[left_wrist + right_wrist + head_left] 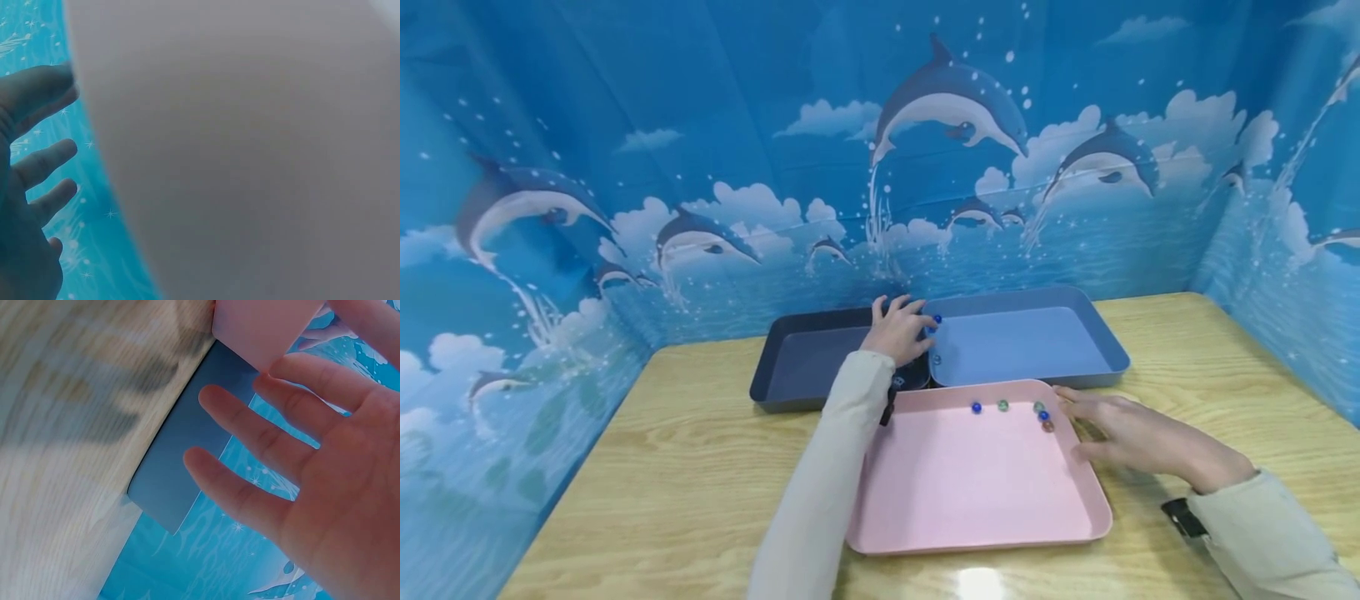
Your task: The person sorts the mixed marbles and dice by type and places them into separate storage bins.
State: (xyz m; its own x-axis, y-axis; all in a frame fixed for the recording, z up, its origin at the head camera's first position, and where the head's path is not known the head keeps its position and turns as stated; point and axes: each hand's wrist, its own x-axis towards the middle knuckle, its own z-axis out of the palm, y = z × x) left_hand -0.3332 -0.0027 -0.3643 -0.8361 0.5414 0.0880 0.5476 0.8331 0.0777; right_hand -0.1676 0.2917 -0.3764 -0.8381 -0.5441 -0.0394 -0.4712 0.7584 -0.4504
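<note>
A pink tray [970, 492] holds several glass marbles along its far side: a blue marble [976, 407], a green marble [1003, 405], and a cluster with a brown marble [1048, 426]. My left hand [897, 332] is over the border between the dark tray [805, 320] and the blue tray [1030, 342]. Close to its fingertips are blue marbles [937, 319]; whether one is pinched cannot be made out. In the left wrist view, a pale blur hides the thumb and index tips. My right hand [1131, 433], fingers extended and spread, is at the pink tray's right rim.
A clear marble [936, 360] lies in the blue tray's near left corner. The trays stand on a wood-grain table [700, 467]. Behind and beside them hangs a blue dolphin-print cloth [737, 167], close to the far trays.
</note>
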